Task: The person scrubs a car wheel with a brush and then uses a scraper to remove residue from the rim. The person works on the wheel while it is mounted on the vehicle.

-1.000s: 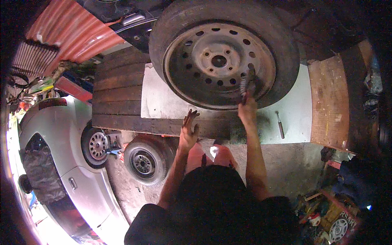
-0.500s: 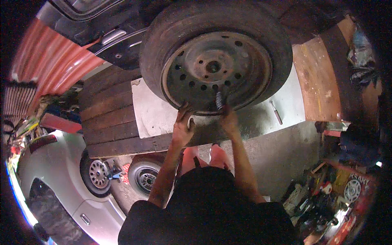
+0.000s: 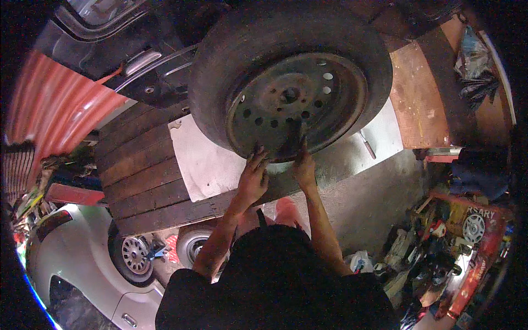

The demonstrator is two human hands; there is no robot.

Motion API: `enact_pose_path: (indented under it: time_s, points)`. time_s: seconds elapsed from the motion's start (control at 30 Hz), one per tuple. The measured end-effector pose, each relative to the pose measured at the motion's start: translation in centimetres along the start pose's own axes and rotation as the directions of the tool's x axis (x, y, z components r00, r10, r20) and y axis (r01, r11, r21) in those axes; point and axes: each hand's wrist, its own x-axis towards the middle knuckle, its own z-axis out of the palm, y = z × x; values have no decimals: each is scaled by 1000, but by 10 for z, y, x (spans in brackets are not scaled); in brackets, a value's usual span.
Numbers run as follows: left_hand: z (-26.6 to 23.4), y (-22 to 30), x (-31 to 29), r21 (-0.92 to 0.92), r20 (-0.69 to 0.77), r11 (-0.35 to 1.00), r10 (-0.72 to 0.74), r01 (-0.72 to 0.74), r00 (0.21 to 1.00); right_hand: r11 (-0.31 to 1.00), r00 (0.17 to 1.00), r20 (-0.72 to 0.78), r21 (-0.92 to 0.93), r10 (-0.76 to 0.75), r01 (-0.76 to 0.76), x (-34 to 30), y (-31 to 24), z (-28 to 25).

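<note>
A tyre on a rusty steel rim (image 3: 258, 132) leans over the bench in front of me, its holed inner face toward me. My left hand (image 3: 254, 177) rests at the rim's lower edge, fingers stretched up over the lip and thumb apart. Close by on the right, my right hand (image 3: 304, 169) is at the same edge with its fingers drawn together. A dark, blurred shape stands above those fingers; whether it is a held thing or a shadow is unclear. Right of the tyre, a slim hand tool (image 3: 368, 147) with a dark handle lies on a white sheet (image 3: 201, 170).
A dark plank bench (image 3: 140, 176) lies under the sheet. A dark vehicle (image 3: 165, 60) stands behind it. At lower left are a silver car (image 3: 82, 258) and a spare wheel (image 3: 192, 242). Cluttered parts and a red box (image 3: 473, 280) fill the lower right.
The wheel has tilted, and light now shows through some rim holes. A grey ribbed thing seen above my right hand no longer shows clearly. My view has shifted slightly.
</note>
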Motion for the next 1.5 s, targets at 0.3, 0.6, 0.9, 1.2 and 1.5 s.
enact_pose_path:
  time_s: [0.3, 0.6, 0.9, 1.2, 1.5]
  points:
    - [6, 1, 2, -78, -107, 996, -39, 31, 993, 992, 991, -60, 24, -121, 122, 5, -21, 2]
    - [2, -5, 4, -74, -42, 995, -68, 65, 997, 986, 974, -163, -82, -155, 143, 7, -24, 17]
    - [-2, -3, 6, -110, -13, 993, -36, 35, 999, 999, 998, -63, 47, 27, -24, -15, -46, 24]
    - [9, -6, 6, -96, -48, 995, -46, 41, 998, 945, 962, -258, 326, 90, -1, -45, -16, -38]
    - [17, 6, 10, 37, -163, 999, -22, 28, 986, 873, 924, -334, 487, 184, 2, -73, 49, -77]
